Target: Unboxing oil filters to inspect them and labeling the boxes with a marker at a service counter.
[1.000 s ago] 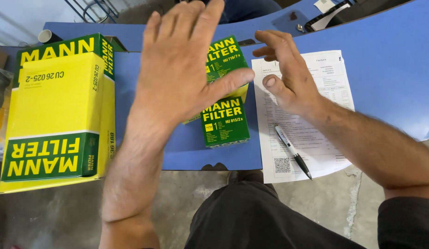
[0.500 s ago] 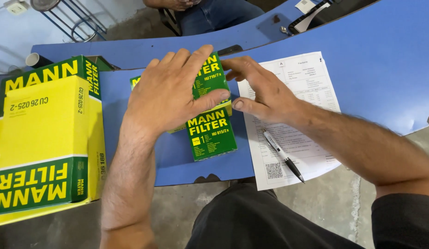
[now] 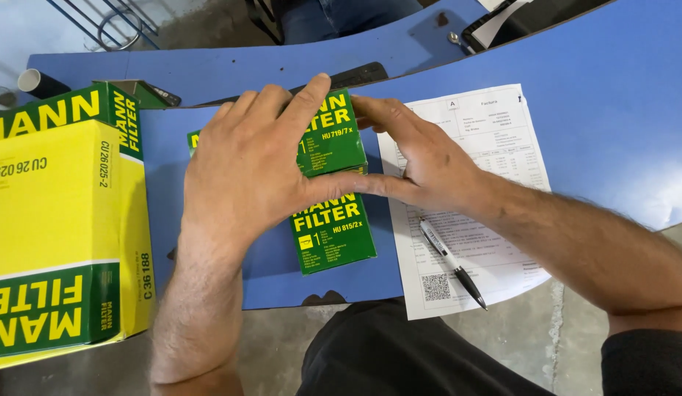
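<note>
Far left: big yellow and green carton [image 3: 58, 235] sitting on the blue table [image 3: 612, 110], another green box [image 3: 99, 110] tucked behind it, dark tube end [image 3: 38, 81] up in the corner. Next over, left hand [image 3: 245, 176] laid flat and spread wide across the upper small green box [image 3: 333, 136], fingers reaching over its far edge, thumb stretched right along the seam. Just below, touching it, second small green box [image 3: 333, 235] near the table's front edge. Then right hand [image 3: 425, 161] pressed against the upper box's right side, fingers curled at its top corner, gripping it together with the left. Under that wrist, printed sheet [image 3: 495, 147] with a pen [image 3: 452, 262] lying diagonally on it.
</note>
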